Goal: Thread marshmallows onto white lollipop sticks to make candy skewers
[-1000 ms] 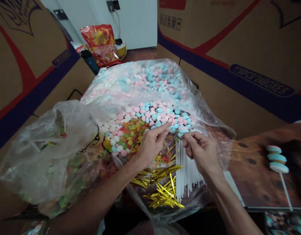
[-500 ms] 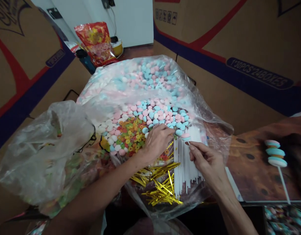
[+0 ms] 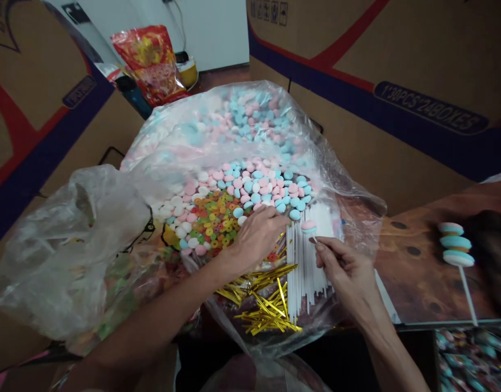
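My right hand pinches a thin white stick with a pink candy disc on its tip, held over a bundle of white sticks. My left hand reaches, fingers curled, into the heap of pink, blue and white candy discs and small coloured ring candies; what its fingertips hold is hidden. All of this lies in a big open clear plastic bag. Gold twist ties lie in a pile under my wrists.
A crumpled clear bag of coloured sweets sits at the left. A finished stacked candy lollipop lies on a brown board at the right. Large cardboard boxes stand on both sides; a red snack bag is behind.
My right hand drew back from the candy heap toward me with the stick, now bearing a pink disc. My left hand moved slightly right into the candies. The view shifted a little.
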Motion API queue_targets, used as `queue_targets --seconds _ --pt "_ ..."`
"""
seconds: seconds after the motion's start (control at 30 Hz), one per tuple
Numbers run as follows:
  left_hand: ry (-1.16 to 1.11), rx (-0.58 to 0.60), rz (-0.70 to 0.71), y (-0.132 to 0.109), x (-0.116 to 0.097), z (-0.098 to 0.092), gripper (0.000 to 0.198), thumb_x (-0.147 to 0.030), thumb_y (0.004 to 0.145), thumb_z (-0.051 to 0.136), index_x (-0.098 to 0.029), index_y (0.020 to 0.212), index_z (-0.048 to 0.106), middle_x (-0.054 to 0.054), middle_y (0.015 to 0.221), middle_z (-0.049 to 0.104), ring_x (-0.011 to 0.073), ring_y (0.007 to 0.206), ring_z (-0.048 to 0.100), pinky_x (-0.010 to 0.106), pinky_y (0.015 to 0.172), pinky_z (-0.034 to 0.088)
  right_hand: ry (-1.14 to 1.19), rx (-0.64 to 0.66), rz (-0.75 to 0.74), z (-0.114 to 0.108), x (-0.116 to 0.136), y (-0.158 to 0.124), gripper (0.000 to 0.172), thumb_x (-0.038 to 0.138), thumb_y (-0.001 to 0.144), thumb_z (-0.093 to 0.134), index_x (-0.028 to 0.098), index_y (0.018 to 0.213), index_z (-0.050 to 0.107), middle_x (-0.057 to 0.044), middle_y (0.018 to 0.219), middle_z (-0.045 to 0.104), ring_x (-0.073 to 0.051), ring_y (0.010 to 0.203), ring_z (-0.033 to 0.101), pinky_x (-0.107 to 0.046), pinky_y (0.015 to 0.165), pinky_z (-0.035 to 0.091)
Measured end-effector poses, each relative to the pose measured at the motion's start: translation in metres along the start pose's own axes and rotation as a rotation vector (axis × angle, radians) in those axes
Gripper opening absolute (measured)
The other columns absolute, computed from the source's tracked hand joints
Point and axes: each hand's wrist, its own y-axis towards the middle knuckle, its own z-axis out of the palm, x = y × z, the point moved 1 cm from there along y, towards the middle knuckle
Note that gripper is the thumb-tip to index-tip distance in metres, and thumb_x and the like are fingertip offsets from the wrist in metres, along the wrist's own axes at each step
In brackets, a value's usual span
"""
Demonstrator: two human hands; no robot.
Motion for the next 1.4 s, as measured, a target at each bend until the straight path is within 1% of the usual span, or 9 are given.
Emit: queue_targets --seconds 0.2,0.37,0.5,0.6,0.77,0.87,0.97,1.17,1.4 --pt "0.069 0.201 0.152 -0.026 0.004 -0.006 0.012 -0.024 0.092 0.056 -0.021 0.087 0.066 0.003 0.082 0.056 0.0183 0.081 0.052 0.030 0.071 0.040 -0.032 0.007 -0.029 0.003 0.002 0.000 0.030 0.038 0.087 0.056 0.013 0.091 0.071 0.002 0.057 0.051 -0.012 0.052 0.045 -0.023 0.048 0.035" --pt "0.088 0.182 0.167 -0.029 -0.011 -0.006 0.011 -0.019 0.090 0.054 -0.019 0.085 0.064 0.006 0.095 0.060 0.0205 0.089 0.057 0.033 0.078 0.045 -0.031 0.036 -0.038 0.007 0.003 -0.001 0.030 0.039 0.087 0.056 0.014 0.091 0.072 0.002 0.057 0.052 -0.013 0.052 0.046 -0.024 0.048 0.036" --pt "0.040 0.156 0.053 -0.024 -0.020 -0.005 0.017 -0.011 0.087 0.050 -0.015 0.082 0.065 0.010 0.093 0.062 0.0211 0.085 0.060 0.034 0.075 0.049 0.012 0.030 -0.028 0.008 0.006 -0.004 0.031 0.039 0.087 0.057 0.015 0.098 0.073 0.001 0.060 0.055 -0.013 0.054 0.047 -0.024 0.048 0.037" --pt "-0.308 0.052 -0.148 -0.020 -0.011 -0.009 0.017 -0.015 0.087 0.051 -0.015 0.077 0.065 0.005 0.078 0.063 0.0155 0.070 0.058 0.029 0.065 0.048 0.043 0.019 -0.019 0.007 0.006 -0.007 0.032 0.039 0.087 0.058 0.016 0.103 0.073 0.002 0.057 0.051 -0.012 0.052 0.045 -0.024 0.048 0.037" --pt "-1.295 -0.068 -0.484 -0.022 0.014 -0.017 0.016 -0.029 0.079 0.067 -0.014 0.085 0.067 0.002 0.070 0.063 0.0119 0.065 0.060 0.024 0.063 0.050 0.031 0.065 -0.052 0.010 0.004 -0.010 0.030 0.040 0.088 0.059 0.018 0.101 0.074 0.004 0.054 0.047 -0.012 0.049 0.043 -0.023 0.045 0.036" --pt "-1.559 -0.120 -0.563 -0.026 0.019 -0.014 0.020 -0.029 0.073 0.074 -0.013 0.085 0.068 0.003 0.075 0.065 0.0118 0.069 0.063 0.024 0.069 0.052 -0.008 0.080 -0.112 0.014 0.003 -0.011 0.028 0.040 0.089 0.058 0.021 0.099 0.075 0.003 0.056 0.050 -0.012 0.051 0.045 -0.022 0.046 0.037" --pt "-1.426 -0.138 -0.525 -0.028 0.019 -0.010 0.021 -0.031 0.079 0.070 -0.014 0.090 0.069 0.003 0.075 0.067 0.0131 0.072 0.064 0.025 0.071 0.051 -0.061 0.066 -0.129 0.016 0.002 -0.010 0.028 0.041 0.090 0.058 0.022 0.100 0.076 0.003 0.054 0.049 -0.013 0.050 0.046 -0.022 0.046 0.036" --pt "-0.714 -0.160 -0.276 -0.027 0.014 -0.011 0.016 -0.021 0.086 0.058 -0.017 0.094 0.071 0.004 0.086 0.066 0.0132 0.072 0.060 0.025 0.066 0.047 -0.144 0.017 -0.111 0.007 0.000 -0.008 0.031 0.044 0.088 0.058 0.020 0.095 0.076 0.002 0.053 0.052 -0.015 0.049 0.048 -0.024 0.047 0.039" --pt "-0.316 -0.003 -0.085 -0.016 -0.011 0.002 0.021 -0.017 0.094 0.049 -0.016 0.080 0.065 0.004 0.085 0.057 0.0132 0.075 0.054 0.024 0.066 0.043 -0.217 -0.021 -0.070 -0.004 -0.007 -0.009 0.032 0.046 0.089 0.058 0.020 0.095 0.076 0.000 0.059 0.058 -0.015 0.054 0.053 -0.024 0.051 0.042"
